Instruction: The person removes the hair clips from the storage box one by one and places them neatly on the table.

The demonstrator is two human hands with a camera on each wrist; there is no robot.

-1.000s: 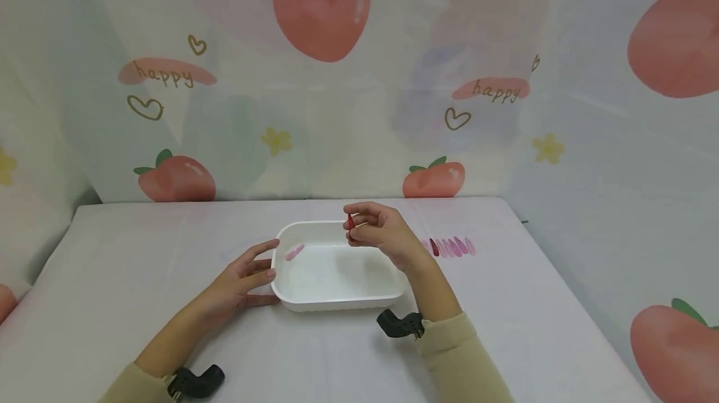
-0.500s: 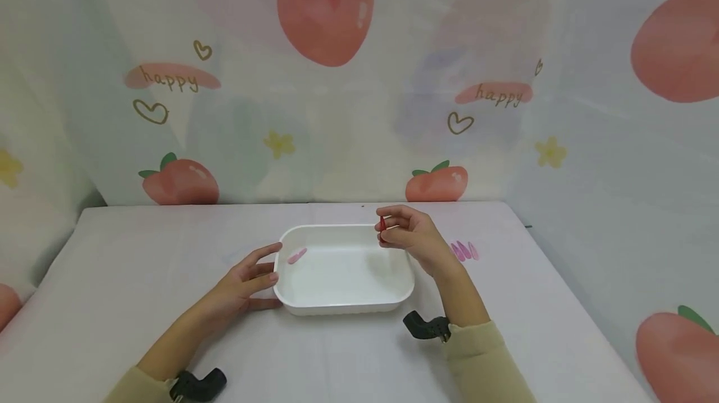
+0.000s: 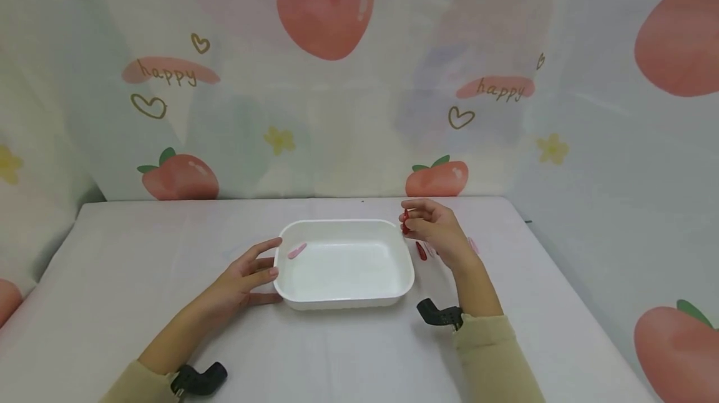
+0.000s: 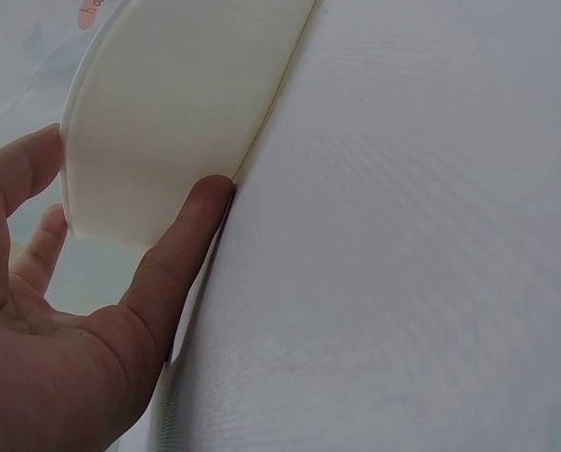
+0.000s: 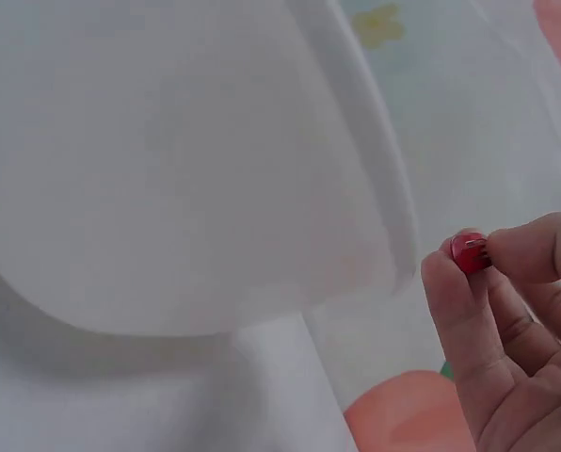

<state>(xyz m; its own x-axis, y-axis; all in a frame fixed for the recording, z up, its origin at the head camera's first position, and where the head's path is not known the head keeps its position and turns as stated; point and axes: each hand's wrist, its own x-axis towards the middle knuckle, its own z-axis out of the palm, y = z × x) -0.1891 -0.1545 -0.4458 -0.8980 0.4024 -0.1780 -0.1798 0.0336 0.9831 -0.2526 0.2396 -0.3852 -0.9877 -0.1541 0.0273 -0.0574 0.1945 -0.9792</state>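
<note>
My right hand pinches a small red hair clip between thumb and fingertips, just beyond the back right corner of a white tray. In the right wrist view the same red hair clip shows end-on beside the tray's rim. A pink hair clip lies inside the tray near its left end. Against the tray's left side rests my left hand, its fingers spread along the rim and wall. The left wrist view has those fingertips touching the tray's outer wall.
On the table right of the tray lies a row of hair clips, with a dark red clip at its left and a pink clip at its right; my right hand covers part of it. A printed fruit-pattern cloth stands behind the table.
My right hand has moved right with the red hair clip, from over the tray's back right part to past its right rim, above the row. My left hand stays at the tray.
</note>
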